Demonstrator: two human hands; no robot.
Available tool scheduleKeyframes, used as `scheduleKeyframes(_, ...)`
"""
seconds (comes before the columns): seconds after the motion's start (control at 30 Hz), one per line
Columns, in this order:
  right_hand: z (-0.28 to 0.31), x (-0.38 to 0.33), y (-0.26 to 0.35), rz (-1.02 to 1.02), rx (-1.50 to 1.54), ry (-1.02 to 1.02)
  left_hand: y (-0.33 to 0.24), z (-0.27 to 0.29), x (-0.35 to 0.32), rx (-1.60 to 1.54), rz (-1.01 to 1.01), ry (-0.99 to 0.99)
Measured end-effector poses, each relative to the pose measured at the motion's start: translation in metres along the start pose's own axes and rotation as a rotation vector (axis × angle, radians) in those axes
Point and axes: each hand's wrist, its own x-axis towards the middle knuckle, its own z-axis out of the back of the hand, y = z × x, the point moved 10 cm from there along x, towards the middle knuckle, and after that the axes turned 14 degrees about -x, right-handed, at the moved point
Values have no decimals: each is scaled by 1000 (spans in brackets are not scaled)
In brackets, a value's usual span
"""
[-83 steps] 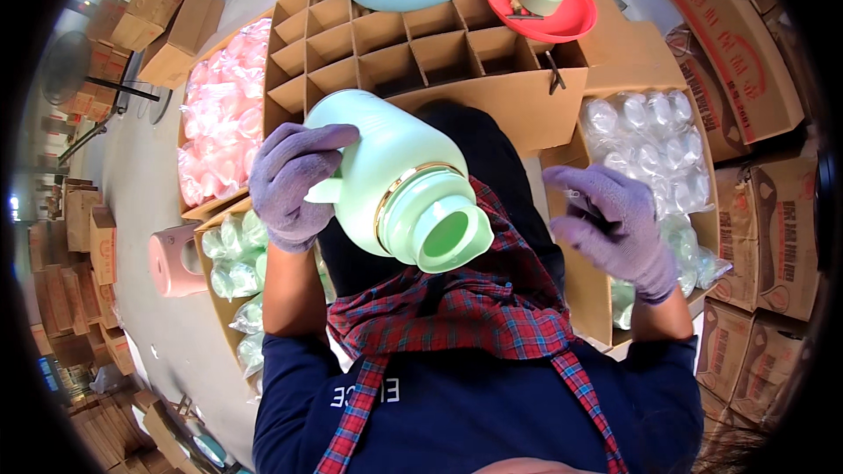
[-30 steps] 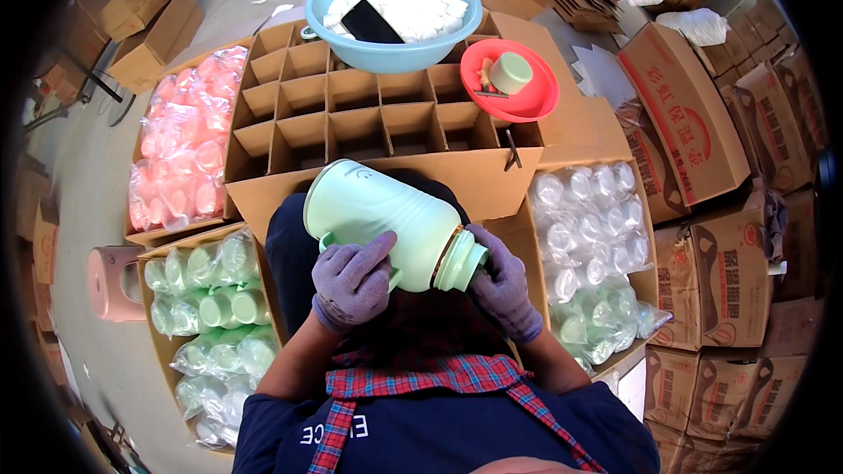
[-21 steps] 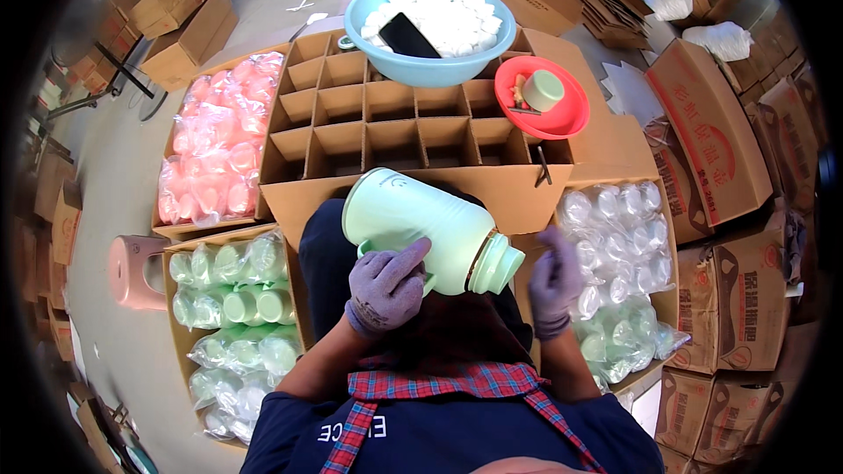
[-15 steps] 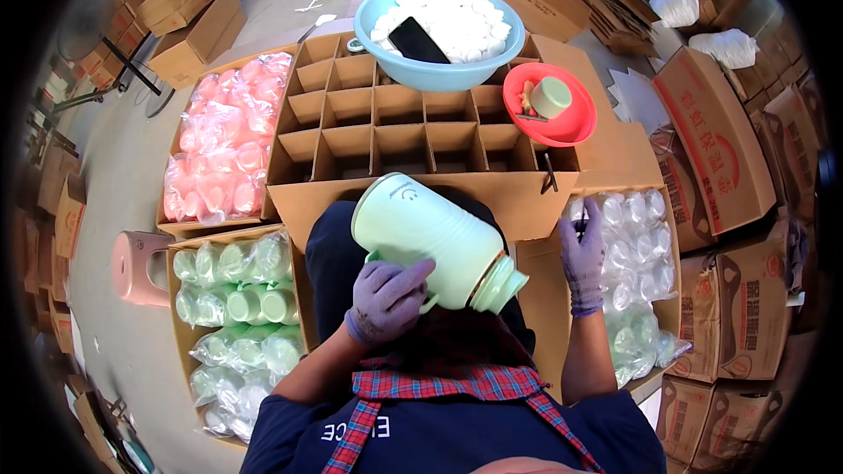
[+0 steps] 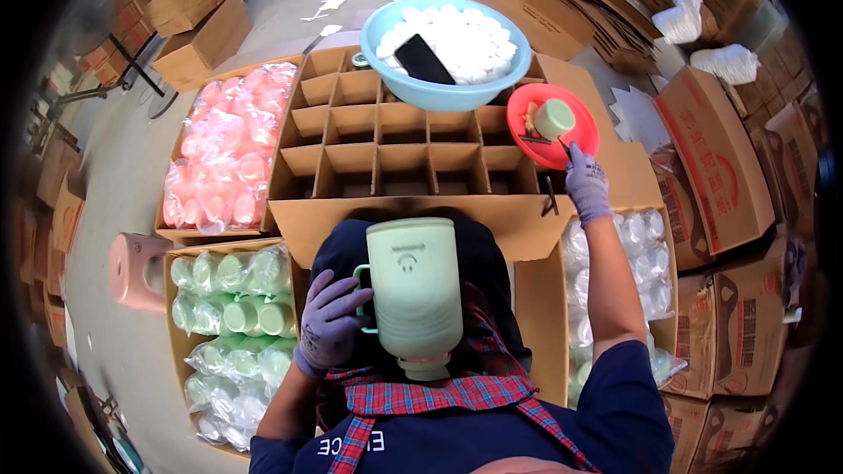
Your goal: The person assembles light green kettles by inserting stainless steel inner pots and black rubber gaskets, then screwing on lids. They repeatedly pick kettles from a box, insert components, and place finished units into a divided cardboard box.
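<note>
A pale green vacuum flask [image 5: 413,285] with a smiley print lies on my lap, its base away from me and its neck toward my apron. Beside its handle is my left hand [image 5: 329,320], gloved in purple, fingers apart and fingertips touching the handle. My right hand [image 5: 587,186], in a matching glove, reaches to the near right rim of the red bowl [image 5: 584,136]. A thin dark strip-like thing [image 5: 566,149] shows at its pinched fingertips; its kind is unclear. Inside the bowl sit a green cup [image 5: 554,118] and small dark pieces.
A divided carton [image 5: 421,197] stands ahead, bearing a blue basin [image 5: 386,79] of white caps and a black phone [image 5: 424,60]. Boxes of bagged pink cups [image 5: 219,149], green cups [image 5: 237,316] and clear-wrapped pieces [image 5: 632,254] flank me. A pink stool [image 5: 136,272] stands left.
The flask has turned from lying slantwise to pointing its neck at me. My left hand has loosened and shifted left. My right hand has moved up and forward to the red bowl.
</note>
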Motion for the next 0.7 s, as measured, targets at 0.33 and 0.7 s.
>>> scheduleKeyframes(0.33, -57, 69, 9, -12, -388, 265, 16, -23, 77, -261, 290, -215)
scheduleKeyframes(0.7, 80, -12, 86, 274, 63, -264, 27, -35, 83, -472, 182, -254)
